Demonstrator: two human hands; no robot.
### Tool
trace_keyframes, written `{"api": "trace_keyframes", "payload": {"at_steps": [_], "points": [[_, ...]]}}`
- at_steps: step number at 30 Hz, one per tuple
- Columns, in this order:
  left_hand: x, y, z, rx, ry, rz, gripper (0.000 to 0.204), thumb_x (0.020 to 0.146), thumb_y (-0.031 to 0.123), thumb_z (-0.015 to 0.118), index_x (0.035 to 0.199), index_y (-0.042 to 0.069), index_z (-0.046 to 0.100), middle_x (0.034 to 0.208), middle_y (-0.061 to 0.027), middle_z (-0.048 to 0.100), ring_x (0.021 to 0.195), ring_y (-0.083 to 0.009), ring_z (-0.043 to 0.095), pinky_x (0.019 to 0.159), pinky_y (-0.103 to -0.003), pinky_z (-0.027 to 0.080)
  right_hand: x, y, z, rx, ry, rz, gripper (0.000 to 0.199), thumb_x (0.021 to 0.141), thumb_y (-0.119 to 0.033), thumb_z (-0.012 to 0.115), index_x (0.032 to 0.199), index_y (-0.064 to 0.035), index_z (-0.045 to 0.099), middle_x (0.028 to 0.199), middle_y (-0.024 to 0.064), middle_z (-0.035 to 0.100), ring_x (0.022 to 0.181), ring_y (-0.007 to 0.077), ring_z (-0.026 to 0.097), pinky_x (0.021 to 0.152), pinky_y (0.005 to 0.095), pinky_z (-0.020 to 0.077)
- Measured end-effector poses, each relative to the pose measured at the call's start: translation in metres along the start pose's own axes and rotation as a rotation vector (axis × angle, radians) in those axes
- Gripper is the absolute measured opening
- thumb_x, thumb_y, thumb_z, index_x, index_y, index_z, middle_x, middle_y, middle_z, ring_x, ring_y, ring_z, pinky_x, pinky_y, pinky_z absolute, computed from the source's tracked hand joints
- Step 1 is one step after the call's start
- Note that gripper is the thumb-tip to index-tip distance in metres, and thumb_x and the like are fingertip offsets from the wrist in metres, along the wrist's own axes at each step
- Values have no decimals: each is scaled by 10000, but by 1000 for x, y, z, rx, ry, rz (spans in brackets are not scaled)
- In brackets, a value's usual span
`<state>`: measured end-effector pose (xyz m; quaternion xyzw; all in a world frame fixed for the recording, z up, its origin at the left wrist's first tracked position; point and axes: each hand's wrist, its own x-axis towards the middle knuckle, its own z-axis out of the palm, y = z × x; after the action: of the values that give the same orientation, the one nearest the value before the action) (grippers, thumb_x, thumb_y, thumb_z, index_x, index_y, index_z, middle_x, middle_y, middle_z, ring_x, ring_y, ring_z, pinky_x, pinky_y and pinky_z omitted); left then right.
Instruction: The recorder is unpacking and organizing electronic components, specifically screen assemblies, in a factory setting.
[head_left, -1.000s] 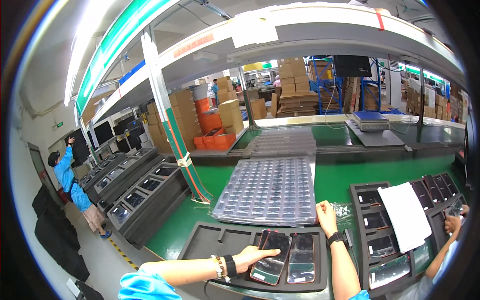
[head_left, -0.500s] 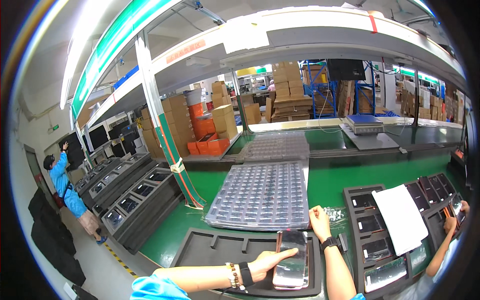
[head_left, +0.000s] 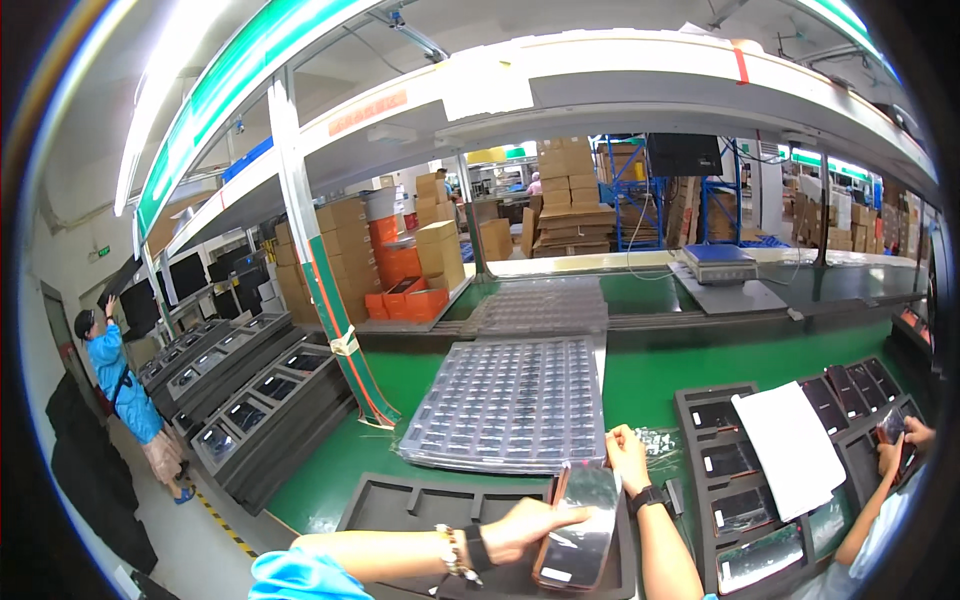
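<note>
Left hand (head_left: 525, 525) gripping the lower edge of a glossy dark rectangular phone panel (head_left: 578, 525), held tilted above a matte black foam tray (head_left: 400, 505) on the green table (head_left: 650, 370). Right hand (head_left: 628, 455) pinching its upper edge. Behind, clear ribbed plastic blister trays (head_left: 510, 405), stacked.
</note>
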<state>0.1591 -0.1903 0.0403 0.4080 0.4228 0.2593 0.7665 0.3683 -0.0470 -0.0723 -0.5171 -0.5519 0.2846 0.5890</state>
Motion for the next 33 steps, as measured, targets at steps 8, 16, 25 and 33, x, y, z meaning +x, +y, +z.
{"api": "trace_keyframes", "payload": {"at_steps": [8,16,25,33], "points": [[-75,73,-34,1788,146,563,540,744,577,694,810,41,718,864,-102,670,697,-266,658,641,-356,519,0,-12,-5,-1,0,-21,162,952,-147,549,848,-23,549,607,19,553,519,77,507,476,269,431],[-61,17,-79,1788,-87,667,489,823,511,639,961,41,660,1176,-124,568,916,-296,642,726,-377,550,-6,-23,-6,54,-50,26,171,961,-157,554,858,-21,544,637,9,549,524,60,498,463,242,415],[-58,13,-95,1618,-186,692,925,742,269,757,1482,98,228,997,-151,595,850,-332,646,723,-399,546,-7,-43,-8,-57,-30,39,124,948,-132,553,922,-12,574,663,27,585,576,87,552,537,265,468],[-32,1,-111,1706,-262,528,806,827,362,687,1481,185,250,1099,-131,568,985,-303,634,816,-396,552,-7,-171,21,-446,-6,-306,78,886,-97,602,924,-32,619,843,101,649,762,210,645,678,307,513]]}}
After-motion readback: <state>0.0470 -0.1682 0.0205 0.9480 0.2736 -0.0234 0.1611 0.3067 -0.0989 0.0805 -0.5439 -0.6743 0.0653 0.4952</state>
